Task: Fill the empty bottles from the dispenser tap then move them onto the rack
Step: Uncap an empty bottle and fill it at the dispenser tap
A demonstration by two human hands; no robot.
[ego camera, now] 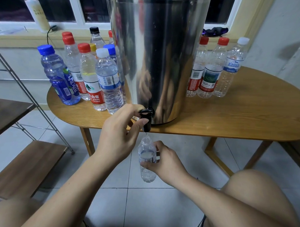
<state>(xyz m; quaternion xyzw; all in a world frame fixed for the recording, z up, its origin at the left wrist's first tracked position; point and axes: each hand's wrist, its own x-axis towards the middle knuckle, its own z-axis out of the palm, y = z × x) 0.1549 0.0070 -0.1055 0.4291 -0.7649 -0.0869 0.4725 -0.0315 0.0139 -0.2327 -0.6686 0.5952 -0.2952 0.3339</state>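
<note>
A tall steel dispenser stands on the wooden table, its black tap hanging over the front edge. My left hand pinches the tap lever between thumb and fingers. Directly under the spout my right hand grips an uncapped clear bottle, held upright below table height. Water runs into its neck and the bottle looks partly filled.
Several capped bottles cluster left of the dispenser, three capped empty-looking bottles stand to its right. A metal-framed rack with wooden shelves is at the left. My knee is at the lower right, above the tiled floor.
</note>
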